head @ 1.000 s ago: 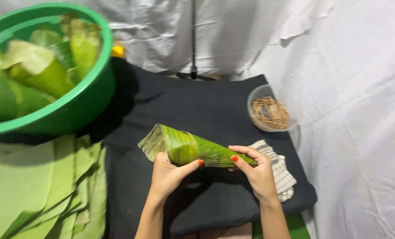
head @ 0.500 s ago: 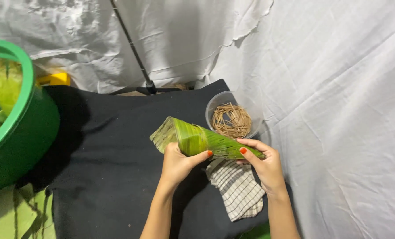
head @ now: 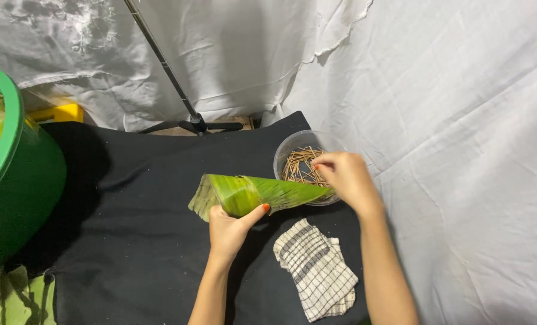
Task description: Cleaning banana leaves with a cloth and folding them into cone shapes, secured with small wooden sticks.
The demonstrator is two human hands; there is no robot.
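A: From the head camera, what do the hands have?

B: The left hand [head: 229,225] is closed around a rolled green leaf [head: 253,194], thumb on the near side, holding it just above the black-covered worktop [head: 130,241]. The leaf tapers to the right, and its tip reaches the rim of a clear plastic bowl [head: 292,150] of thin brown sticks [head: 298,168].

A: And the right hand?

B: The right hand [head: 346,177] is over that bowl with its fingers curled down into the sticks. I cannot tell whether it has pinched one yet; the fingertips are hidden.

A: Anything else nearby?

B: A folded checked cloth [head: 316,274] lies just in front of the bowl, and a big green basin [head: 16,192] sits at the left edge.

A: What could go wrong?

B: With only one hand on it, I'd judge the roll may spring open or lose its shape.

A: How does it differ from half a second ago?

B: Then both hands gripped the leaf, the right one at the narrow end. Now the right has let go and moved to the bowl.
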